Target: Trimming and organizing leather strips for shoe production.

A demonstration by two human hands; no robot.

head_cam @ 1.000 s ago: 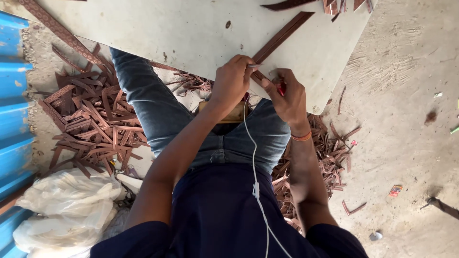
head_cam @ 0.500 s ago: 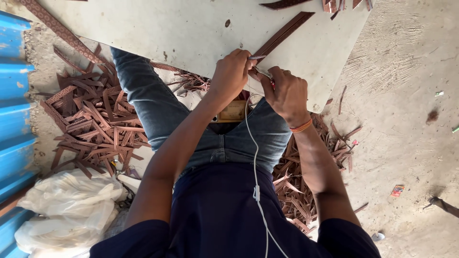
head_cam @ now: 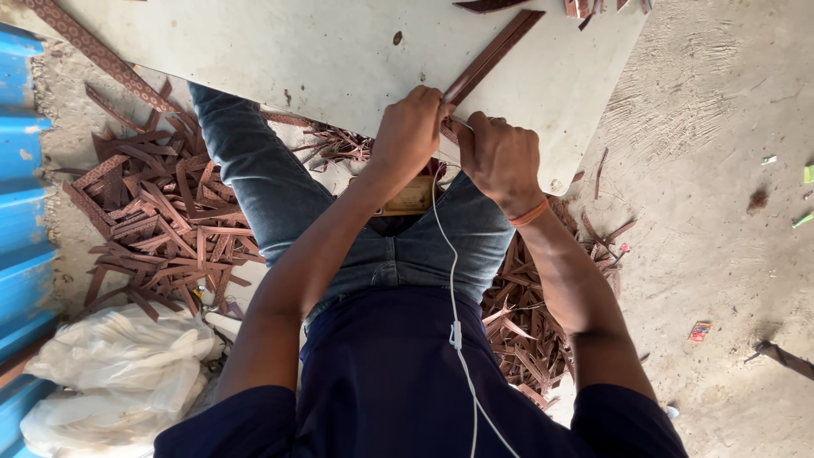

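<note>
A long brown strip (head_cam: 492,55) lies slantwise on a pale board (head_cam: 305,51) that rests over my lap. My left hand (head_cam: 409,129) pinches the near end of the strip at the board's edge. My right hand (head_cam: 500,157), with an orange band at the wrist, is closed beside it, gripping a thin tool whose metal tip shows against the strip end; most of the tool is hidden in the fist. The two hands touch each other. I sit on the ground in blue jeans and a dark shirt.
Heaps of brown strip offcuts lie at the left (head_cam: 161,220) and right (head_cam: 526,322) of my legs. A patterned strip (head_cam: 93,51) hangs off the board's left edge. Blue corrugated sheet (head_cam: 21,195) lines the left; a white plastic bag (head_cam: 119,365) lies near it. Sandy floor at right.
Both hands have moved up toward the board's edge along the strip. The right hand has turned over and closed more tightly beside the left.
</note>
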